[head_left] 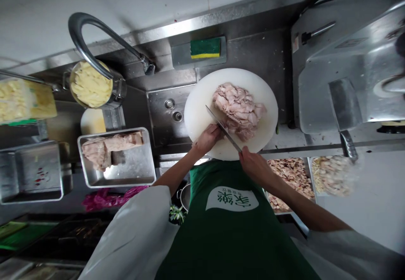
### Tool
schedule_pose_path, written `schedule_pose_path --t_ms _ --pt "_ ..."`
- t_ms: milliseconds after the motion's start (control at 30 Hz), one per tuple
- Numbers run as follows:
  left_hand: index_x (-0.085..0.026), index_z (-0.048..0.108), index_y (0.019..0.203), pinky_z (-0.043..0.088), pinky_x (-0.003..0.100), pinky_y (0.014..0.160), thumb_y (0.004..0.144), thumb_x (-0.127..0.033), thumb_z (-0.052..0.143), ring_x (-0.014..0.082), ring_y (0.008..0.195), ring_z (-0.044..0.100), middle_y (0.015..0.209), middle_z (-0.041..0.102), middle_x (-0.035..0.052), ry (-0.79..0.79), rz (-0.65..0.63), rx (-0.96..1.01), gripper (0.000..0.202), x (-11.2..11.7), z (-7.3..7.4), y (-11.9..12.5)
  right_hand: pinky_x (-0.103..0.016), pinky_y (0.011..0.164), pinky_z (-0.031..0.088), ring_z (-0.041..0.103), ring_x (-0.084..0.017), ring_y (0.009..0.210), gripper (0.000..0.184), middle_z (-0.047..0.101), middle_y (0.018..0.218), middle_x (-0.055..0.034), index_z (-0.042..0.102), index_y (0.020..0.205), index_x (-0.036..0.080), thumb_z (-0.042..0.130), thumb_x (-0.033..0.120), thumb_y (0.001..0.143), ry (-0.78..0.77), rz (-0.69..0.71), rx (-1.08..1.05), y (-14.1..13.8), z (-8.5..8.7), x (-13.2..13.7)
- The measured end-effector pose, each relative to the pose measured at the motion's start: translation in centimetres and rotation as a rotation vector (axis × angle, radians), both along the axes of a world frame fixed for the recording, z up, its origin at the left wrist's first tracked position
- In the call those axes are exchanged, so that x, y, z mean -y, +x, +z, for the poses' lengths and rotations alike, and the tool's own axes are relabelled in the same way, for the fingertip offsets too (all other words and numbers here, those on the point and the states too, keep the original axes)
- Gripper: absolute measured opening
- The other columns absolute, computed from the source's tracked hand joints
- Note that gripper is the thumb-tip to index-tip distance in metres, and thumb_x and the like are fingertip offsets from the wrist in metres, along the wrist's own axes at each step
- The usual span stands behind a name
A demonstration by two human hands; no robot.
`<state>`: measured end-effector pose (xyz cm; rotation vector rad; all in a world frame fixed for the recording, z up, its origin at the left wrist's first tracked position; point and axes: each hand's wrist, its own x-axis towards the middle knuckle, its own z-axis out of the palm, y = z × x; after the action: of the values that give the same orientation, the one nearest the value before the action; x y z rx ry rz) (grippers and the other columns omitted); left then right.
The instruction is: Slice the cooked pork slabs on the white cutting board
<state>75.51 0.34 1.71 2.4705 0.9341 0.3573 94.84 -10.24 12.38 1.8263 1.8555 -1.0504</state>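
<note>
On a round white cutting board (198, 98) lies a heap of pale sliced meat (238, 107). My right hand (255, 166) is closed around the handle of a kitchen knife (223, 128), whose blade slants up and left across the board, seen nearly edge-on, along the heap's lower left side. Beside the blade, my left hand (209, 140) rests low on the board with its fingers curled together. What those fingers press on is mostly hidden.
Left of the sink (160, 111) a metal tray (115, 179) holds large meat pieces. A curved faucet (91, 18) overhangs a pot (118, 88) of pale yellow slices. A sponge (205, 48) sits behind the board. A cleaver (344, 103) lies right; chopped meat (289, 174) fills a tray below.
</note>
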Motion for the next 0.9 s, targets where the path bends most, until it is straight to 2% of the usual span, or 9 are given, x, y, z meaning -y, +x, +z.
schedule_pose_path --t_ms 133,233,300,400,467,567,700,800,900 --pt "-0.015 0.064 0.101 0.057 0.039 0.088 0.102 -0.027 0.043 0.0207 0.099 0.061 0.102 0.065 0.0101 -0.005 -0.014 0.005 0.024 0.2 -0.3 -0.5 -0.031 0.074 0.044 0.069 -0.026 0.093 0.038 0.071 0.103 -0.0191 0.051 0.121 0.007 0.022 0.028 0.105 0.157 -0.02 -0.038 -2.7 -2.9 -6.3" --pt "-0.015 0.062 0.108 0.057 0.04 0.092 0.102 -0.028 0.041 0.0207 0.103 0.061 0.104 0.064 0.0103 0.025 -0.004 0.032 0.025 0.5 -0.7 -0.9 -0.031 0.079 0.043 0.067 -0.027 0.099 0.036 0.07 0.108 -0.0199 0.054 0.116 0.009 0.028 0.032 0.105 0.24 -0.056 -0.046 -2.0 -3.8 -8.9" --pt "-0.015 0.061 0.113 0.056 0.04 0.095 0.103 -0.027 0.041 0.0205 0.106 0.061 0.108 0.064 0.0107 0.053 0.002 0.056 0.025 0.7 -0.9 -1.0 -0.031 0.082 0.043 0.066 -0.027 0.101 0.034 0.07 0.109 -0.0198 0.054 0.115 0.01 0.031 0.032 0.104 0.267 -0.061 -0.043 -0.7 -3.3 -8.5" --pt "-0.015 0.06 0.116 0.056 0.04 0.096 0.102 -0.025 0.042 0.0202 0.108 0.06 0.111 0.063 0.0113 0.077 0.002 0.07 0.024 0.9 -0.9 -0.9 -0.032 0.075 0.043 0.069 -0.027 0.09 0.034 0.072 0.1 -0.0175 0.052 0.115 0.01 0.029 0.032 0.105 0.23 -0.063 0.029 0.3 -1.5 -5.8" --pt "-0.015 0.06 0.116 0.056 0.04 0.096 0.102 -0.024 0.042 0.0203 0.108 0.06 0.113 0.063 0.0117 0.077 -0.002 0.061 0.024 0.9 -0.8 -0.8 -0.031 0.069 0.042 0.07 -0.026 0.081 0.035 0.073 0.091 -0.0149 0.05 0.115 0.011 0.026 0.034 0.105 0.171 -0.044 0.075 0.1 -0.1 -3.7" --pt "-0.015 0.062 0.107 0.056 0.039 0.092 0.102 -0.026 0.043 0.0204 0.102 0.06 0.108 0.064 0.0108 0.057 -0.013 0.039 0.023 0.8 -0.4 -0.5 -0.029 0.064 0.041 0.072 -0.025 0.078 0.033 0.073 0.087 -0.0129 0.049 0.113 0.014 0.022 0.033 0.106 0.108 -0.001 0.084 -0.7 1.2 -1.3" --pt "-0.015 0.064 0.096 0.057 0.037 0.087 0.102 -0.025 0.043 0.0201 0.096 0.058 0.101 0.063 0.0099 0.038 -0.004 0.008 0.024 0.7 0.1 -0.3 -0.028 0.061 0.039 0.072 -0.025 0.077 0.029 0.073 0.084 -0.0119 0.047 0.111 0.015 0.024 0.033 0.106 0.055 0.026 0.095 -0.7 1.3 0.2" --pt "-0.015 0.065 0.097 0.057 0.036 0.085 0.101 -0.024 0.044 0.02 0.094 0.058 0.1 0.063 0.0097 0.021 -0.003 -0.007 0.024 0.6 0.4 -0.1 -0.029 0.06 0.039 0.072 -0.025 0.075 0.028 0.072 0.08 -0.011 0.046 0.112 0.015 0.024 0.032 0.106 0.016 0.027 0.101 -0.5 1.1 0.1" --pt "-0.015 0.065 0.096 0.056 0.037 0.085 0.101 -0.025 0.045 0.0201 0.093 0.058 0.099 0.063 0.0095 0.008 0.001 -0.008 0.023 0.4 0.5 -0.1 -0.029 0.062 0.039 0.072 -0.025 0.079 0.029 0.072 0.085 -0.0127 0.046 0.114 0.015 0.023 0.031 0.106 0.017 0.044 0.079 -0.1 1.2 0.0"
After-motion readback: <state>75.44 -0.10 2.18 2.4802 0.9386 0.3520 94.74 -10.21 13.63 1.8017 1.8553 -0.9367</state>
